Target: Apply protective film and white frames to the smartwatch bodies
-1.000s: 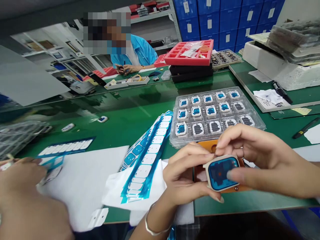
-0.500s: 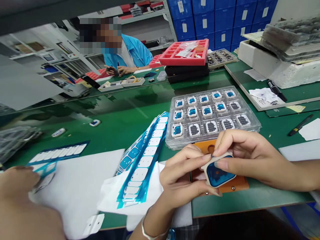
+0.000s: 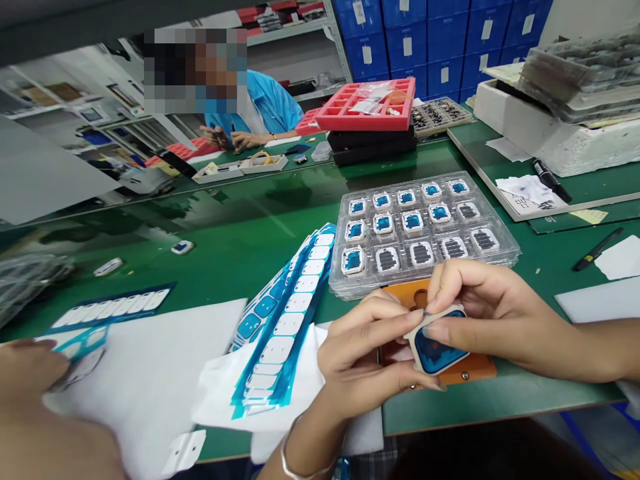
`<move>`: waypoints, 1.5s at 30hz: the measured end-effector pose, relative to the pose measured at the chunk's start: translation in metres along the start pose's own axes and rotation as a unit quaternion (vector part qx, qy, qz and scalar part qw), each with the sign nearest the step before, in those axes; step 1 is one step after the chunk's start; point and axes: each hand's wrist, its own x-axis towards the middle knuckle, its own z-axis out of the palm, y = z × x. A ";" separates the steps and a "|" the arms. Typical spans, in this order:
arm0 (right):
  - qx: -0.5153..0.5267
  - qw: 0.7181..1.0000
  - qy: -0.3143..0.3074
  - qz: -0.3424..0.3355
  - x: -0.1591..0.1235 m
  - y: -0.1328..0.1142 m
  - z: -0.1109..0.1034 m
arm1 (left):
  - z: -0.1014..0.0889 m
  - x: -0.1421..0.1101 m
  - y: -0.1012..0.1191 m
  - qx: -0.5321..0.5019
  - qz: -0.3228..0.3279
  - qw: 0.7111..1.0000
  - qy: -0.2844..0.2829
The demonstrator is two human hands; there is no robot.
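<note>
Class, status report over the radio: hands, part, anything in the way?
Left hand, right hand pinching white-framed blue-filmed rounded-square module. Orange flat fixture beneath. Clear plastic tray just beyond.

Blue centre and white rim on the held module (image 3: pixel 439 351); orange jig (image 3: pixel 475 368); blue-and-white film strips (image 3: pixel 286 335)

Clear plastic tray (image 3: pixel 345 283): 1, with 15 cells in 3 rows of 5. Of these, 10 carry white-framed blue pieces (image 3: pixel 381 201); 5 show dark grids (image 3: pixel 454 247). Held piece (image 3: pixel 437 350): 1, white-framed and blue, between left hand (image 3: pixel 360 360) and right hand (image 3: pixel 495 313), above 1 orange plate (image 3: pixel 480 367). Third hand (image 3: pixel 30 367): 1, near left. Sticker strip (image 3: pixel 280 347): 1 long blue-and-white run, near centre; sticker sheet (image 3: pixel 110 307): 1, left. Loose pieces (image 3: pixel 183 247): 2 on the table (image 3: pixel 280 220), left. Pens (image 3: pixel 597 249): 2, right. Red tray (image 3: pixel 365 103): 1, far. Person in blue smock (image 3: pixel 265 107): 1, far side.
</note>
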 end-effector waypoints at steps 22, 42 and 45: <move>-0.035 0.999 0.012 -0.005 0.003 -0.002 0.002 | 0.000 0.003 -0.001 0.001 0.008 1.000 -0.022; -0.007 0.998 -0.008 0.065 0.002 -0.006 0.001 | -0.002 0.002 -0.003 -0.042 -0.037 0.998 -0.001; -0.012 0.998 -0.007 0.060 0.002 -0.004 0.000 | -0.001 0.002 -0.003 -0.031 -0.035 0.999 -0.003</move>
